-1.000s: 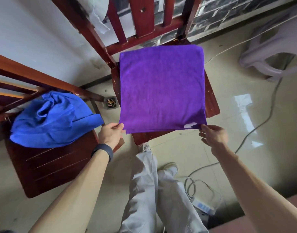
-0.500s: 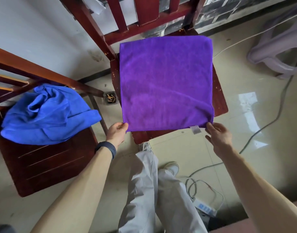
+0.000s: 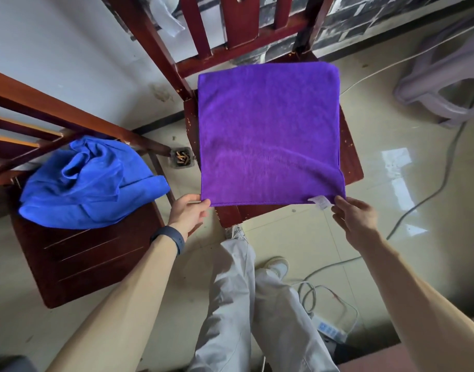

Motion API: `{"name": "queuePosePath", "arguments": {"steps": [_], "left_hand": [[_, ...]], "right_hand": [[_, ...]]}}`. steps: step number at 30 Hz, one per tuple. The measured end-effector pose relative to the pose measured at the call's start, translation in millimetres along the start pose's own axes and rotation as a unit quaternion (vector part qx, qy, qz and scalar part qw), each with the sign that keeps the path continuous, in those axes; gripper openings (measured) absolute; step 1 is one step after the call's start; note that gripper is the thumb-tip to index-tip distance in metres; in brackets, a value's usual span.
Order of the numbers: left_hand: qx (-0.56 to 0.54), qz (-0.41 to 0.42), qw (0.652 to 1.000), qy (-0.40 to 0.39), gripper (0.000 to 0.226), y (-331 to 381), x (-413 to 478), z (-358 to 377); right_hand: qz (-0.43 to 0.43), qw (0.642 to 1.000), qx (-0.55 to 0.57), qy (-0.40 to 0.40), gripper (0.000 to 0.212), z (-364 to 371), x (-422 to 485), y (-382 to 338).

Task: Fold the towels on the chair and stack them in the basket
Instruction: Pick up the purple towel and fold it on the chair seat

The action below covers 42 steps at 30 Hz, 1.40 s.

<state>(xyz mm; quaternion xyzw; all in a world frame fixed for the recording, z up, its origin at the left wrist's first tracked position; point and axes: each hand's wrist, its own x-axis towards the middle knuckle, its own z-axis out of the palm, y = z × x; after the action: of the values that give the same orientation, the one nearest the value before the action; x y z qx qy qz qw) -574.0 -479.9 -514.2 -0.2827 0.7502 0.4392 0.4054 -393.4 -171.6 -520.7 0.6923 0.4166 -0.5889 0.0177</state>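
The left hand [image 3: 189,213], with a dark wristband [image 3: 171,238] on the wrist, pinches the near-left corner of the purple towel [image 3: 268,135] at lower centre of the frame. The right hand [image 3: 355,218] pinches the near-right corner with its fingertips; that corner is raised slightly, and the thumb is hard to make out.

A white label [image 3: 320,202] hangs from the near hem just beside the right hand. Its print is too small to read.

The purple towel lies spread flat on the seat of the centre chair [image 3: 350,162]. Its far edge reaches the foot of the backrest and its near hem passes just over the front edge of the seat. A bare strip of seat shows along the right side.

Open tiled floor [image 3: 391,183] lies to the right of this chair.

At left, a crumpled blue towel [image 3: 91,183] rests on a second chair [image 3: 77,259], whose back is cut off by the frame edge. A small container [image 3: 181,157] of cigarette butts stands on the floor between the chairs.

At lower right, a power strip [image 3: 330,328] carries a blue mark, unreadable. A pale plastic stool [image 3: 440,84] at upper right is cut off.
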Motion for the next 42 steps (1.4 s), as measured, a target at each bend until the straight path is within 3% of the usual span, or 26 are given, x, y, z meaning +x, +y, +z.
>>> {"name": "queuePosePath", "arguments": {"steps": [4, 11, 15, 17, 20, 22, 24, 26, 27, 31, 34, 37, 42], "left_hand": [[-0.083, -0.024, 0.996, -0.013, 0.029, 19, -37, -23], [-0.139, 0.009, 0.989, -0.053, 0.016, 97, -162, -79], [-0.023, 0.045, 0.998, -0.043, 0.011, 133, -225, -98], [-0.003, 0.073, 0.996, -0.043, 0.015, 145, -245, -105], [0.024, 0.122, 0.991, -0.042, 0.013, 156, -270, -121], [0.069, 0.156, 0.984, -0.056, 0.017, 156, -286, -131], [0.154, 0.215, 0.962, -0.069, 0.028, 153, -296, -135], [0.270, 0.291, 0.918, -0.025, 0.026, 148, -302, -134], [0.325, 0.321, 0.889, 0.020, 0.019, 146, -304, -133], [0.457, 0.398, 0.782, 0.148, 0.021, 142, -306, -131], [0.543, 0.473, 0.674, 0.168, 0.020, 139, -295, -133], [0.629, 0.489, 0.581, 0.168, 0.017, 137, -282, -132], [0.670, 0.452, 0.561, 0.177, 0.022, 169, -257, -128]], "right_hand": [[0.066, 0.995, 0.026, -0.065, 0.015, -17, -42, -23], [0.022, 0.990, 0.093, -0.107, 0.014, -68, -177, -108], [-0.014, 0.990, 0.093, -0.103, 0.011, -94, -245, -131], [-0.081, 0.990, 0.080, -0.083, 0.015, -101, -268, -132], [-0.169, 0.978, 0.084, -0.092, 0.003, -110, -296, -137], [-0.199, 0.972, 0.070, -0.105, 0.008, -118, -308, -138], [-0.245, 0.964, -0.013, -0.100, 0.025, -125, -317, -137], [-0.323, 0.927, -0.184, -0.047, 0.029, -128, -323, -134], [-0.373, 0.888, -0.268, -0.013, 0.026, -128, -324, -133], [-0.575, 0.684, -0.446, 0.043, 0.009, -133, -309, -125], [-0.623, 0.572, -0.532, 0.034, 0.012, -135, -291, -118], [-0.598, 0.522, -0.607, 0.015, 0.015, -129, -281, -125], [-0.585, 0.507, -0.633, 0.010, 0.002, -100, -274, -181]]}}
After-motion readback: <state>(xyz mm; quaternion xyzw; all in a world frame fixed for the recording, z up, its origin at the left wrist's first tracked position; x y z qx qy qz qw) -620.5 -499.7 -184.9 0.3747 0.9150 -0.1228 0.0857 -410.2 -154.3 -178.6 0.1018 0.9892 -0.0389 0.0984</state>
